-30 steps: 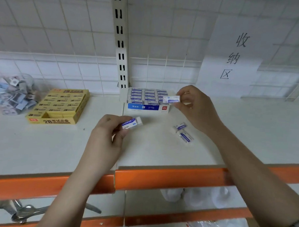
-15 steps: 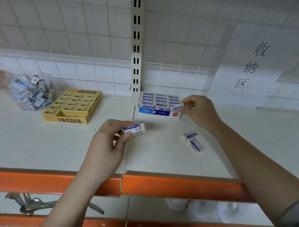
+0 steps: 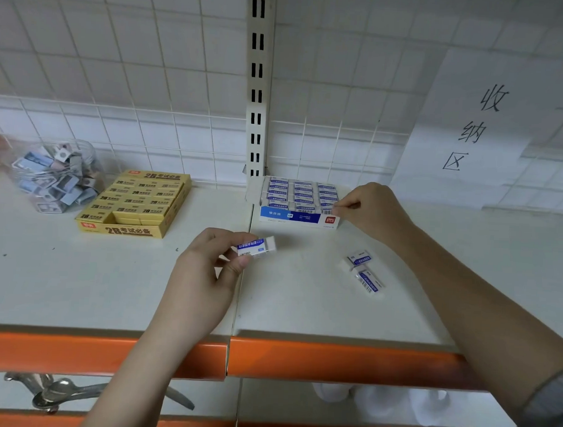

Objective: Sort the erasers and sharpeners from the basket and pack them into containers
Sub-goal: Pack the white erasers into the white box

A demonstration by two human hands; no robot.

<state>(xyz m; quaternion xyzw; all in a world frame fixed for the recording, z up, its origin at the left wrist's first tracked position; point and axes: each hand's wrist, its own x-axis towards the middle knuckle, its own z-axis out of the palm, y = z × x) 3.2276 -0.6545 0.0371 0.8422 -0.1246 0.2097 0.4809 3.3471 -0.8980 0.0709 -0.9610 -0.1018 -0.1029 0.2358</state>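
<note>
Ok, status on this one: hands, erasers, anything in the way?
Left hand holds an eraser. Right hand presses one into the blue box. Two loose erasers on the shelf. Nothing in the way.

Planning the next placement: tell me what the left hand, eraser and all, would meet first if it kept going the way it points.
Probably the blue-and-white eraser box: the left hand points its eraser up-right toward the box's front, bare shelf between. Depth is uncertain.

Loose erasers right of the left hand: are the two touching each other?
Touching. In the head view the upper eraser and lower eraser lie on the shelf with no gap visible where their ends meet.
</note>
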